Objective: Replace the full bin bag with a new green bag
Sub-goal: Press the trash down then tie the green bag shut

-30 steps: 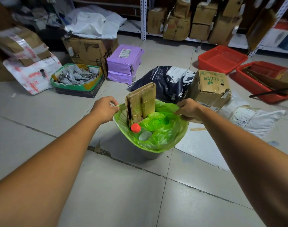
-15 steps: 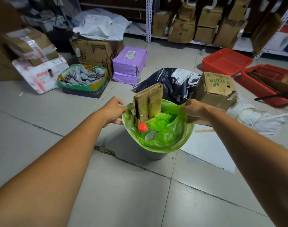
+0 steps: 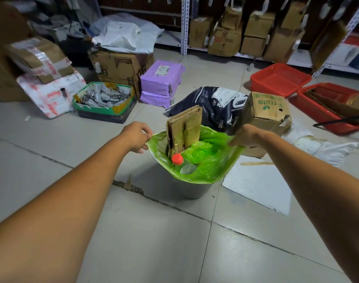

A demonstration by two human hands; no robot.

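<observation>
Left hand and right hand each pinch the rim of the green bag, now pulled up off the grey bin it sits in (cardboard still upright inside)

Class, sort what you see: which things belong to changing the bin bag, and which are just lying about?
Job: green bag, grey bin, left hand, right hand.
Lying about: purple parcels, red trays, fruits box.
</observation>
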